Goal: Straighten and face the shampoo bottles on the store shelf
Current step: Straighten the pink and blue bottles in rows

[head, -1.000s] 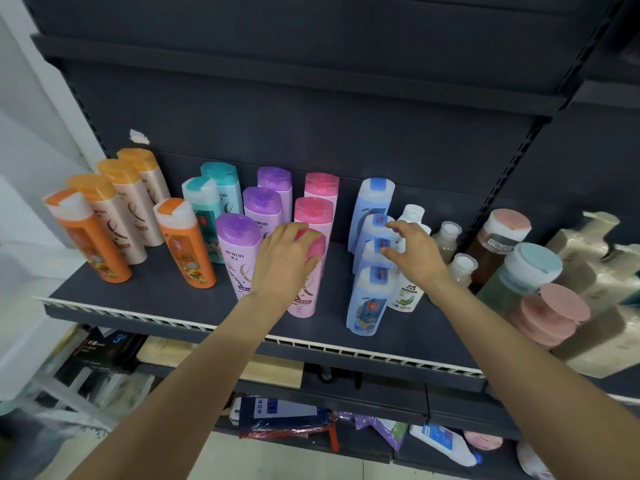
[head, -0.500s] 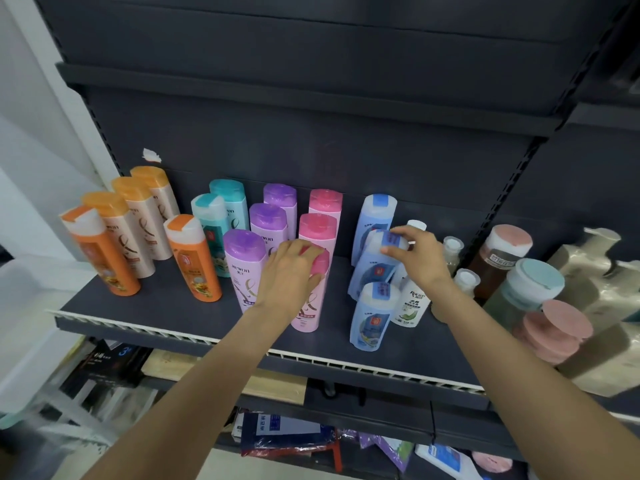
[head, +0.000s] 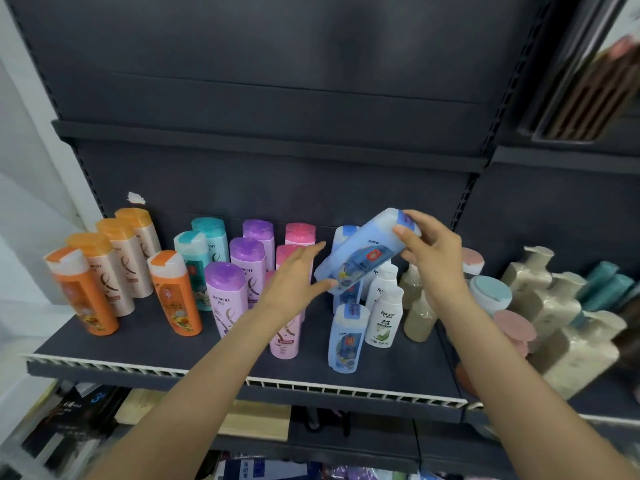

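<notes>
A blue shampoo bottle (head: 360, 254) is lifted off the dark shelf (head: 145, 344) and tilted, cap end up to the right. My right hand (head: 433, 258) grips it at the cap end. My left hand (head: 294, 282) has straight fingers touching its lower end. Below it stand other blue bottles (head: 346, 337), one at the front and more behind. Left of my hands stand rows of pink bottles (head: 299, 235), purple bottles (head: 227, 299), teal bottles (head: 195, 261) and orange bottles (head: 175, 292).
Small white bottles (head: 384, 317) and beige bottles (head: 419, 317) stand right of the blue row. Jars with pink and teal lids (head: 491, 294) and wrapped pump bottles (head: 554, 306) fill the right bay. An upper shelf (head: 277, 143) hangs overhead. Boxes lie on the lower shelf (head: 252, 420).
My right hand lifted a blue bottle out of its row and tilted it. My left hand left the pink bottle and moved right to the blue bottle's lower end.
</notes>
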